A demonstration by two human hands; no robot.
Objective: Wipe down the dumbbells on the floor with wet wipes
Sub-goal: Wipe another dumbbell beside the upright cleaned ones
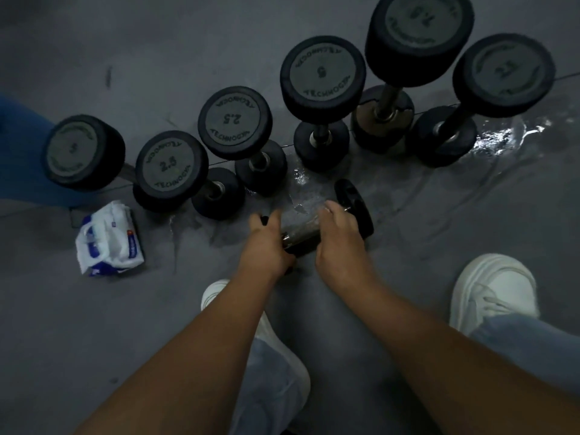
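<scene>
Dim scene, grey floor. Small dumbbell lying on its side, centre of frame. Left hand curled around its near end, thumb up. Right hand closed over handle beside far weight plate; wipe under it not clearly visible. Six dumbbells standing on end in row across upper frame. Wipes pack on floor, left of centre. Wet patches right of row. White shoes at bottom.

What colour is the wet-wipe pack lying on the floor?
The wipe pack is white with blue markings and a small orange-red patch, seen in the head view.
</scene>
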